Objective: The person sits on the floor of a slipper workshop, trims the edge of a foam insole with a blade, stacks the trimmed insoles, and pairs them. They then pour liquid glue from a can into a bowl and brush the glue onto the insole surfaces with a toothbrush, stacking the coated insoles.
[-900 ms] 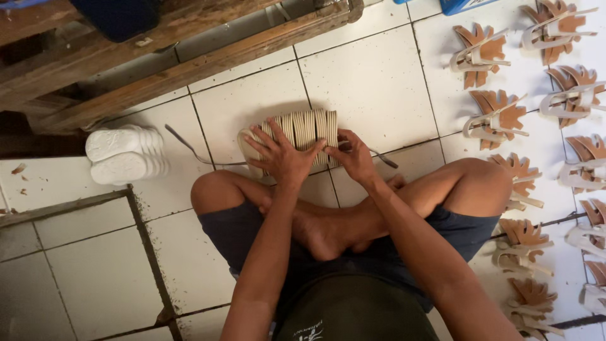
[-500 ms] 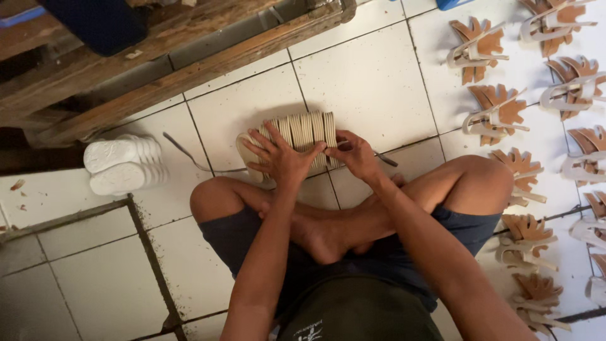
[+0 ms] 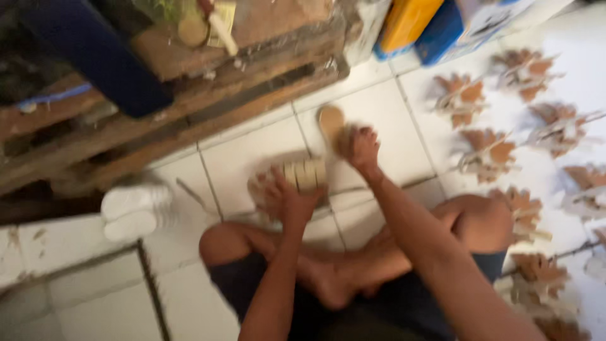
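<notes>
Left hand: the left hand (image 3: 287, 199) lies with spread fingers on a bunch of pale flat wooden sticks (image 3: 303, 175) on the white tiled floor (image 3: 252, 148); it presses down, not clenched.
Right hand: the right hand (image 3: 361, 146) is farther off and to the right, curled round a tan oval wooden piece (image 3: 331, 121), which sticks out on its far left side.
Sticks: just in front of the crossed legs, near side of the right hand.
Boxes: a yellow box (image 3: 407, 22) and a blue box (image 3: 445, 28) stand far right.
Right side: brown fan-shaped wooden pieces (image 3: 483, 148) in rows.
Left side: white stacked cups (image 3: 136, 211), lying down.
Picture: blurry.
</notes>
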`<action>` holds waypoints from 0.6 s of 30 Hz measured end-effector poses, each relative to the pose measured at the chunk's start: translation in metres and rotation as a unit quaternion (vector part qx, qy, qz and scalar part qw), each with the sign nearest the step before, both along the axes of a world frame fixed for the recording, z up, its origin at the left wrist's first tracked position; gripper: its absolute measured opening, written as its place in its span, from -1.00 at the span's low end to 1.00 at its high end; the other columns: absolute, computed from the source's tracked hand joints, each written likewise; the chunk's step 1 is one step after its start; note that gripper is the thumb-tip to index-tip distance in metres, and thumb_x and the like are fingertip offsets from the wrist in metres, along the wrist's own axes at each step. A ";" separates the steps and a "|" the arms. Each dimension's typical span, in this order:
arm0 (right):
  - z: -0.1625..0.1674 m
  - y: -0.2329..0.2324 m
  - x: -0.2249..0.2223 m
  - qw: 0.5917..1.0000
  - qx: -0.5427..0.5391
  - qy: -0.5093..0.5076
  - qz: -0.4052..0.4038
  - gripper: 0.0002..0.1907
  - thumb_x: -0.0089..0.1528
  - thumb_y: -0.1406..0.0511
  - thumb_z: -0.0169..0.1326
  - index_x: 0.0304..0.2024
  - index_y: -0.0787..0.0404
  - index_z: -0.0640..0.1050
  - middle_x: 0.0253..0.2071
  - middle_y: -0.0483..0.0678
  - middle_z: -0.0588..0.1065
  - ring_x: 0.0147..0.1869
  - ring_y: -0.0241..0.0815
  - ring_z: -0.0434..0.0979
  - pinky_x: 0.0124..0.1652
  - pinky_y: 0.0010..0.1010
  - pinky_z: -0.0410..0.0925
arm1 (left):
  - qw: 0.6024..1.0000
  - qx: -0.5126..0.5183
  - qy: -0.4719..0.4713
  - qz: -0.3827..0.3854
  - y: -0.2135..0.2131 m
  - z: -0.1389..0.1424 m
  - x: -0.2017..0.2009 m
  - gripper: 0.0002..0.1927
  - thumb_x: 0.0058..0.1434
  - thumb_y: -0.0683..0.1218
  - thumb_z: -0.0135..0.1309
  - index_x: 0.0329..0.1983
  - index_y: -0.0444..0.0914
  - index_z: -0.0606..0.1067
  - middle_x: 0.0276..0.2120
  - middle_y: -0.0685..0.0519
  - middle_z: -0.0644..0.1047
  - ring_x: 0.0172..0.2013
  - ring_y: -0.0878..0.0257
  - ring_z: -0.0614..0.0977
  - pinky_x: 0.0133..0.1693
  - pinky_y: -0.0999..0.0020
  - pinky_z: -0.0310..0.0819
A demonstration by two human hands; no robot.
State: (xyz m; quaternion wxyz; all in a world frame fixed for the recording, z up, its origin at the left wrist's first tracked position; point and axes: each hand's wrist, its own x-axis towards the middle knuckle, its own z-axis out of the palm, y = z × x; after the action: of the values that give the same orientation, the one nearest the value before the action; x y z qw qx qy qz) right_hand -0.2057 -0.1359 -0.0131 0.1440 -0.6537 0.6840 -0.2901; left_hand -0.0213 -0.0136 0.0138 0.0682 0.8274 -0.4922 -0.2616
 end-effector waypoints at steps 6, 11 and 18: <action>-0.013 0.074 -0.006 0.979 0.139 -0.146 0.022 -0.58 0.36 0.32 0.13 0.26 0.25 0.47 0.12 0.16 0.58 0.10 0.01 0.58 0.06 -0.22 0.46 | 1.000 -0.017 -0.011 -0.006 0.008 -0.004 0.003 0.53 -0.27 0.60 0.29 0.58 -0.07 -0.25 0.53 -0.28 -0.34 0.48 -0.31 -0.40 0.28 -0.57 -0.39; -0.022 0.138 0.017 0.868 0.221 -0.429 0.117 -0.46 0.25 0.39 0.09 0.29 0.29 0.35 0.11 0.08 0.49 0.14 -0.09 0.53 -0.03 -0.29 0.53 | 1.000 -0.010 0.015 -0.019 0.005 -0.015 0.011 0.52 -0.23 0.65 0.24 0.59 -0.05 -0.27 0.53 -0.27 -0.41 0.48 -0.30 -0.46 0.27 -0.60 -0.45; -0.039 0.146 0.029 0.869 0.222 -0.436 0.077 -0.47 0.23 0.30 0.28 0.17 0.33 0.38 -0.06 0.06 0.56 -0.01 -0.14 0.58 -0.08 -0.32 0.50 | 0.998 -0.037 0.033 -0.032 0.006 -0.028 0.014 0.41 -0.06 0.62 0.16 0.61 -0.04 -0.29 0.54 -0.26 -0.44 0.48 -0.29 -0.51 0.27 -0.61 -0.46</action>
State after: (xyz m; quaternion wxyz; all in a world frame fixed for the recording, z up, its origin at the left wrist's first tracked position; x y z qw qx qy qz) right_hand -0.1769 0.0100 -0.0526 0.5906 -0.4620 0.5460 -0.3737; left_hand -0.0070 -0.0078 -0.0143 0.1066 0.7993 -0.5252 -0.2720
